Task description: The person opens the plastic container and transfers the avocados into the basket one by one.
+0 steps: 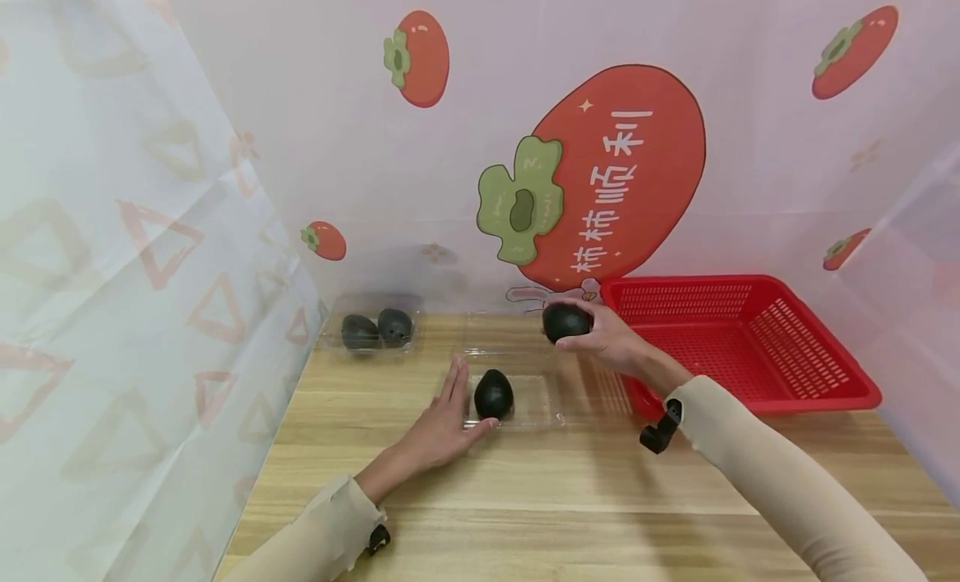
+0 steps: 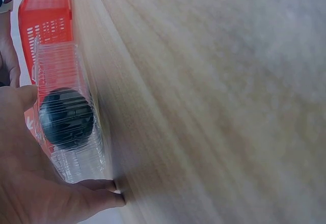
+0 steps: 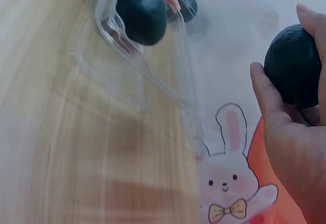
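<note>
A clear plastic clamshell box (image 1: pixel 534 401) lies with its lid raised toward the back; a dark avocado (image 1: pixel 493 394) sits in its left part. My left hand (image 1: pixel 442 423) rests at the box's left end, fingers straight along the side and thumb by the front rim. Above the lid's right side, my right hand (image 1: pixel 600 336) grips a second dark avocado (image 1: pixel 567 323) between thumb and fingers. In the right wrist view this avocado (image 3: pixel 294 66) is up off the table, and the box (image 3: pixel 147 74) stands to its left.
Another clear box (image 1: pixel 378 305) with two dark avocados stands at the back left against the wall. A red plastic basket (image 1: pixel 813 394) is at the right on the wooden table (image 1: pixel 480 515), close behind my right forearm. Printed sheets form the back and left walls.
</note>
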{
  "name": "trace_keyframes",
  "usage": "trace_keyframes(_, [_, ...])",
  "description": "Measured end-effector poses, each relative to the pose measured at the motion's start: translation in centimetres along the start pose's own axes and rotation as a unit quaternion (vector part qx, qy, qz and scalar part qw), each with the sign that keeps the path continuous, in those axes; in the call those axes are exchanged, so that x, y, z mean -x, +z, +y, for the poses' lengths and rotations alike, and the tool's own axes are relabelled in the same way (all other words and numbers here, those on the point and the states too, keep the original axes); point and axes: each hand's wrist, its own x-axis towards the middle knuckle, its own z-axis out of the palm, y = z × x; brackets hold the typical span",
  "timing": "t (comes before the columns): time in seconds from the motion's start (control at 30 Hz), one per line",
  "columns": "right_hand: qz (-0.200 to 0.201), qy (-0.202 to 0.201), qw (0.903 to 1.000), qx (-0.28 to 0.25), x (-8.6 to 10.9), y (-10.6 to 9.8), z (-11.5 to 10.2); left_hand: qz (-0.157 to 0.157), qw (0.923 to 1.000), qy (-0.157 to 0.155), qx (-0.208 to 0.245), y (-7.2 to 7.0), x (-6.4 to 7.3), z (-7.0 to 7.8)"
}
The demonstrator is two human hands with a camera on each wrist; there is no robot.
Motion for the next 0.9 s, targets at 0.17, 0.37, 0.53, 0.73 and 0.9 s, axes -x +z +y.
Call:
trace_keyframes(0.17, [0.014, 0.022, 0.9997, -0.004, 0.4, -1.2, 0.0, 0.002, 1.0000, 0.002, 0.002, 0.0, 0.1, 0.0])
trace_keyframes(0.37, [0.023, 0.033, 0.9992, 0.007, 0.7, -2.5, 0.1, 0.001, 1.0000, 0.002, -0.004, 0.1, 0.0, -0.1])
trace_keyframes(0.53, [0.022, 0.034, 0.9992, 0.004, 0.9, -3.6, 0.2, 0.002, 1.0000, 0.001, -0.003, 0.2, 0.0, -0.1])
trace_keyframes(0.73, [0.032, 0.052, 0.9980, 0.015, 1.3, -5.2, 0.3, 0.004, 1.0000, 0.002, -0.003, 0.3, 0.0, -0.1])
trace_keyframes(0.9, [0.038, 0.073, 0.9963, 0.023, 1.6, -6.4, 0.4, 0.005, 1.0000, 0.003, 0.001, 0.2, 0.0, -0.1])
